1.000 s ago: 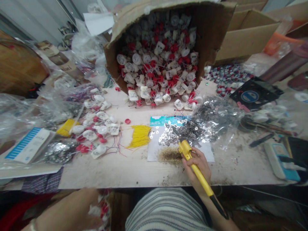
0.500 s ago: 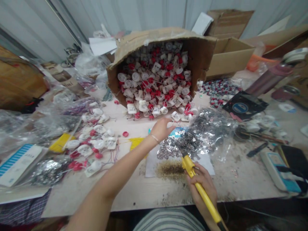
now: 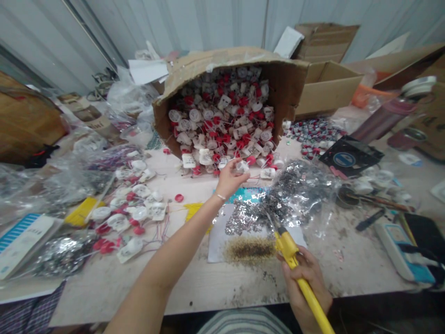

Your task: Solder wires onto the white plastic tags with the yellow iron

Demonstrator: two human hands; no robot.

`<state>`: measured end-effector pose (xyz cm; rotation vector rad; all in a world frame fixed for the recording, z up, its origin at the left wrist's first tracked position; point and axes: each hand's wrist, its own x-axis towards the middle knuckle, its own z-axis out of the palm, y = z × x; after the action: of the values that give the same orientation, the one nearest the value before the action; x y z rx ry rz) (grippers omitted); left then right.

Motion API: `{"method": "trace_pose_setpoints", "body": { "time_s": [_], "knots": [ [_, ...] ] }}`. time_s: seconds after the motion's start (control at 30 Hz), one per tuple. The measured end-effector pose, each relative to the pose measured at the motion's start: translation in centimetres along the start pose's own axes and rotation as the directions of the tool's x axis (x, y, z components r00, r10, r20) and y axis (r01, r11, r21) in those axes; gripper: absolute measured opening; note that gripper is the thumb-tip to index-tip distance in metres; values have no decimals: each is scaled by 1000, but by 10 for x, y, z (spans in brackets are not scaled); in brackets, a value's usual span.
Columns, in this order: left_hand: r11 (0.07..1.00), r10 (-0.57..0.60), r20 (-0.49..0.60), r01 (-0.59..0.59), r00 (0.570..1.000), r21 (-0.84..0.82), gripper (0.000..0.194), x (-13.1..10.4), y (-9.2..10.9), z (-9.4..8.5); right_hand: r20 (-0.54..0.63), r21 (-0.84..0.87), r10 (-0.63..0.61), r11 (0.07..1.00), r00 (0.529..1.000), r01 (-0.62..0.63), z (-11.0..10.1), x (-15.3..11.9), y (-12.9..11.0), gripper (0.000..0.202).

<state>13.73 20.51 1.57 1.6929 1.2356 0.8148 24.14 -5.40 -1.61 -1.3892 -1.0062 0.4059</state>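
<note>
My left hand [image 3: 231, 180] is at the lower lip of the tipped cardboard box, its thumb and fingers closed around a small white round plastic part [image 3: 243, 167]. Behind it, the box holds a heap of white plastic parts [image 3: 222, 125] with red caps and thin wires. My right hand [image 3: 306, 283] grips a yellow soldering iron [image 3: 299, 269] by its handle. The iron's dark tip points up and left, close to a pile of small shiny metal pieces [image 3: 243, 217]. Under that pile lies a white sheet [image 3: 216, 246] with a brown scorched patch.
The cardboard box [image 3: 167, 95] lies on its side at the back. To the left sit more white parts [image 3: 139, 212] with wires and a yellow bundle [image 3: 81, 211]. On the right are a clear bag [image 3: 306, 185], a black pouch [image 3: 351, 157] and a pink bottle [image 3: 385, 118].
My left hand has moved slightly up and left and now has a white part between its fingers. My right hand and the soldering iron have shifted down and right, away from the metal pieces.
</note>
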Motion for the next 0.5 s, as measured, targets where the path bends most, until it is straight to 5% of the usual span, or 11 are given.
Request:
{"method": "trace_pose_setpoints", "body": {
  "time_s": [0.07, 0.17, 0.33, 0.5],
  "knots": [
    [902, -32, 109, 75, 994, -424, 59, -38, 2, -11, -51, 93, 33, 995, 998, -28, 4, 7, -2, 21],
    [703, -29, 347, 266, 938, -659, 62, -105, 1, -16, -59, 250, 100, 965, 993, -83, 16, 16, -3, 21],
    [599, -120, 503, 467, 856, -651, 70, -185, -5, -12, 169, 306, 116, 938, 979, -164, 36, 19, -4, 22],
    [622, -285, 497, 553, 820, -554, 75, -204, -11, -19, 214, -19, -73, 997, 974, 79, 33, 16, 4, 23]
  ]
}}
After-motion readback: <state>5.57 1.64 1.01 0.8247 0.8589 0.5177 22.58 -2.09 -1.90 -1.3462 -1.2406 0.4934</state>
